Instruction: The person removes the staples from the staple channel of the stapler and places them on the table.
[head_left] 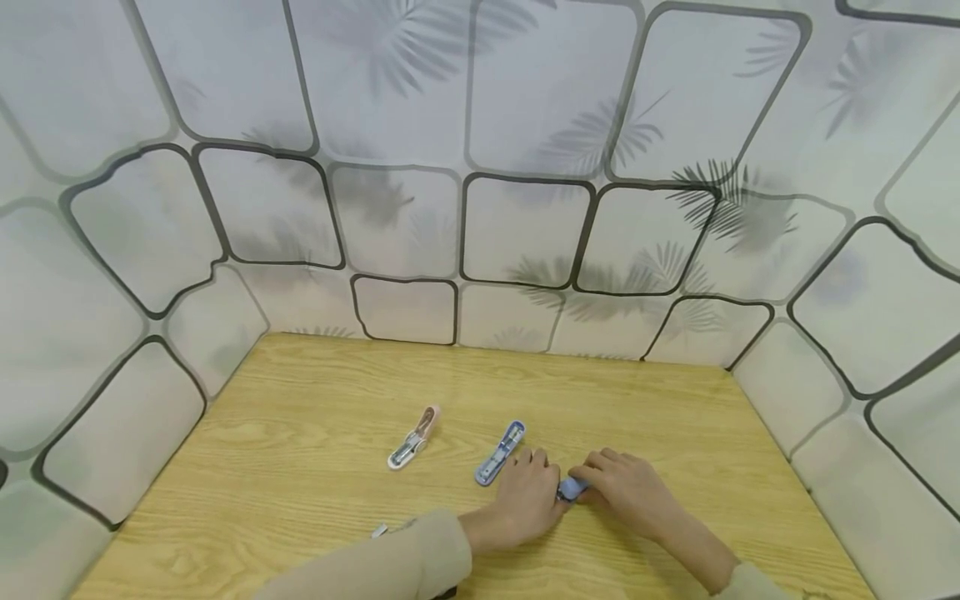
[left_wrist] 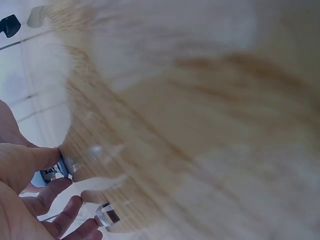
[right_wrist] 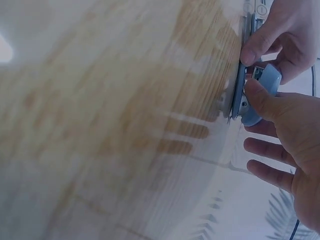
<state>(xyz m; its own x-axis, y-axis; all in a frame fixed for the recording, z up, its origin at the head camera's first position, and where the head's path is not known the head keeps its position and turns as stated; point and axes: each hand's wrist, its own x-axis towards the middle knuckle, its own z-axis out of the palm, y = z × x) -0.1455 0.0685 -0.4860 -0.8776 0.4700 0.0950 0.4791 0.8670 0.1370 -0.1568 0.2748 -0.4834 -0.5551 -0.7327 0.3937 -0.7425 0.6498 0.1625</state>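
Both hands meet over the table on a small blue stapler (head_left: pixel 573 487). My left hand (head_left: pixel 525 497) grips its left end, thumb and fingers bent round it. From the other side my right hand (head_left: pixel 632 493) pinches it; in the right wrist view the thumb presses on the pale blue casing (right_wrist: pixel 270 80) while the other fingers spread below. Much of this stapler is hidden by the fingers. Just left of the left hand lies a second blue stapler (head_left: pixel 499 453), its metal inside facing up. A pink and white stapler (head_left: pixel 413 438) lies opened out farther left.
A small silvery piece (head_left: pixel 379 530) lies by the left sleeve (head_left: pixel 442 546). Pale patterned curtain walls (head_left: pixel 405 308) border the wood-grain table (head_left: pixel 300 417) at the back and both sides.
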